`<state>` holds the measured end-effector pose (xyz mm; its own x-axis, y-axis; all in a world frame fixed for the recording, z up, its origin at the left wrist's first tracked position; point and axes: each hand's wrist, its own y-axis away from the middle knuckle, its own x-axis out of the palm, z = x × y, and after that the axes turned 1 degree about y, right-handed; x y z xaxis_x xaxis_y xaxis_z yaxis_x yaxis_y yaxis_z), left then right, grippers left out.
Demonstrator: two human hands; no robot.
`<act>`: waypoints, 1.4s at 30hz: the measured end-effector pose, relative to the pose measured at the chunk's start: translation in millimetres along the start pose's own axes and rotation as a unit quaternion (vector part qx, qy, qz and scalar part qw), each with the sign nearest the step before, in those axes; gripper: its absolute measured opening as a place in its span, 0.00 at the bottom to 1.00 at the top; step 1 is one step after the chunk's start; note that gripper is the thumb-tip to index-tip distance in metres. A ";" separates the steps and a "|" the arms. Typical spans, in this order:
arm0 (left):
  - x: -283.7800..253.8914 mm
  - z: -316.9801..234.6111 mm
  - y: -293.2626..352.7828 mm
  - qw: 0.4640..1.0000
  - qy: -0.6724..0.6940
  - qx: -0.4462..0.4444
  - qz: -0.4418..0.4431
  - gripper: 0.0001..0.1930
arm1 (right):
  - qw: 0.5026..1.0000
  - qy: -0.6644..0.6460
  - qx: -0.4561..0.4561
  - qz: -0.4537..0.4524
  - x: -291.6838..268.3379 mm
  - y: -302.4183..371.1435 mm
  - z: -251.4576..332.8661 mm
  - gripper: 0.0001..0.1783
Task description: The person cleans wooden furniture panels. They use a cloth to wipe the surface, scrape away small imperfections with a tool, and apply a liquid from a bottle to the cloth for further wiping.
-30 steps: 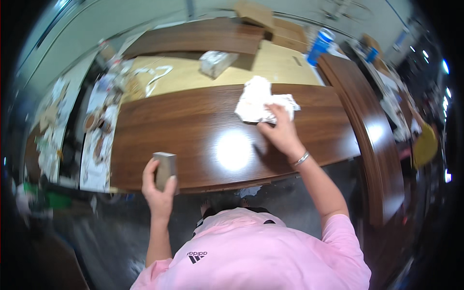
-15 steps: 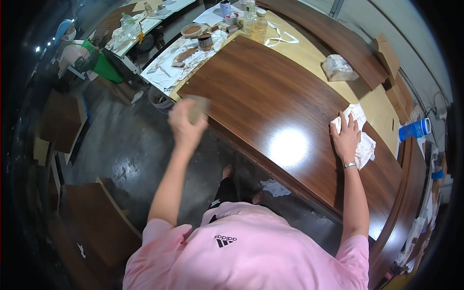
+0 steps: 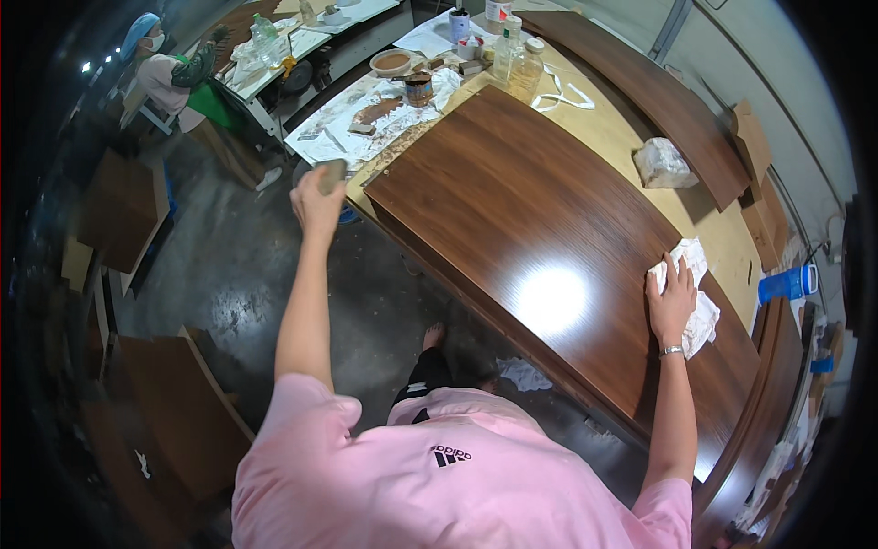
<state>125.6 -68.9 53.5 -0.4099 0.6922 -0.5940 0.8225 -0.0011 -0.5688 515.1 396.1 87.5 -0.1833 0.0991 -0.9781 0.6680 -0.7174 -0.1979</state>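
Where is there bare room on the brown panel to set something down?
Most of the brown panel is bare, from its near corner by the left hand across to the white cloth under the right hand. The paper-covered bench beyond, with cans and bottles, is crowded.

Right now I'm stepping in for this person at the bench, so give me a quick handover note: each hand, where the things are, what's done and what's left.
Left hand: raised off the near-left corner of the panel, fingers closed round a small grey block, clear of the wood.
Right hand: flat on a white rag, pressing it onto the far right of the dark wooden panel.
The panel lies on a pale bench and shows a glossy sheen.
Done: how much has been wiped cannot be told.
Left: probably wiping the rest of the panel; the block has not touched it.
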 end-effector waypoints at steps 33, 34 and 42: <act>173.1 97.6 -173.2 0.918 0.039 0.278 0.282 0.13 | 0.997 0.003 0.068 -0.048 4.3 -5.5 95.0 0.27; 171.7 99.2 -174.5 0.924 0.040 0.260 0.277 0.13 | 0.996 -0.006 0.075 -0.044 2.3 -7.2 98.4 0.27; 85.1 -25.4 -131.6 0.782 0.348 0.336 0.393 0.24 | 0.995 0.003 0.094 -0.039 1.0 -2.8 95.5 0.27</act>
<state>-7.5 8.4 92.3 0.6235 0.5125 -0.5904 0.2233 -0.8405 -0.4938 444.1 332.3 93.3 -0.2252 0.1625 -0.9607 0.5046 -0.8240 -0.2577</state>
